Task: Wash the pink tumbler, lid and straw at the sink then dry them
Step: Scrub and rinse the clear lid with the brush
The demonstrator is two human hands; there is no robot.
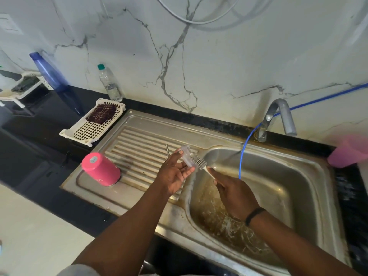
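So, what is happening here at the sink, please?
A person is washing at a steel sink. The left hand holds a clear lid over the edge of the basin, and the right hand holds a small brush against it. The pink tumbler stands upside down on the draining board, apart from both hands. No water is visibly running from the tap. A folded checked cloth lies in a white basket nearby.

A stained, dull stainless-steel sink (310,188) with ribbed drainboard sits in a glossy black stone counter (39,136), beside a matt pink tumbler (101,169), perforated white plastic basket (79,134), checked cloth (101,113) and veined marble wall (199,66).
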